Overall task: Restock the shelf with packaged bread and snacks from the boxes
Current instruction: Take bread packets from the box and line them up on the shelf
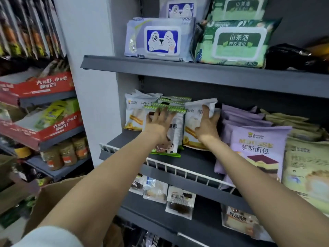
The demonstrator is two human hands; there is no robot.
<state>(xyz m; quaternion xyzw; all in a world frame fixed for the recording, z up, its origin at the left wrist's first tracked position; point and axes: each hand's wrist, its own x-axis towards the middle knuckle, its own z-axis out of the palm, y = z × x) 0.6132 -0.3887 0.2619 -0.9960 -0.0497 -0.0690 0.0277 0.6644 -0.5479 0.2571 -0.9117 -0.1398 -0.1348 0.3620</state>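
Note:
On the grey middle shelf (192,157) stands a row of green-edged bread packs (175,132). My left hand (158,122) presses flat against the front pack with its fingers spread. Beside it my right hand (207,124) grips the right side of a white bread pack with a yellow base (191,125), thumb in front and fingers behind. A second white pack (133,114) stands at the far left of the shelf. Purple mousse bread packs (256,145) fill the space to the right.
A white wire rail (187,172) lines the shelf front. Wet-wipe packs (160,40) sit on the shelf above; small bread packs (179,202) lie on the shelf below. A cardboard box (58,196) stands at lower left. Pale green packs (306,168) stand at far right.

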